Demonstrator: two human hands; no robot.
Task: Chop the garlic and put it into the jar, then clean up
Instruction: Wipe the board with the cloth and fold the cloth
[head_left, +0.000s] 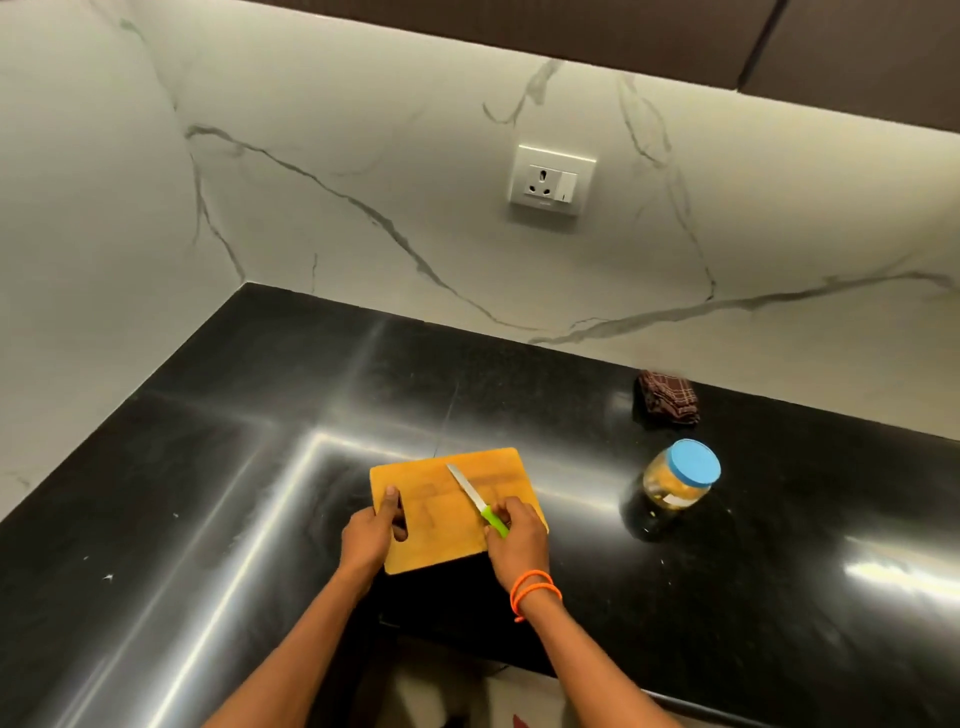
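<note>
Wooden cutting board (447, 499) on black table (779, 597): left hand (371, 535) grips its handle slot, right hand (517, 530) holds green-handled knife (475, 499); blue-lidded jar (678, 478) beside, no legible label.

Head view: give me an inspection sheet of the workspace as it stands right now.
Surface: black glossy counter, small pale specks at its left.
Job's things: wooden cutting board lies flat, no garlic seen on it; knife with green handle lies across it; jar to the right, blue lid on.
Clutter: dark checked cloth bunched near the wall.
Hands: left hand grips the board at its handle hole; right hand holds the knife handle.
Cables: nothing seen.
Surroundings: marble-pattern wall, wall socket with nothing plugged in, dark cabinets above.
</note>
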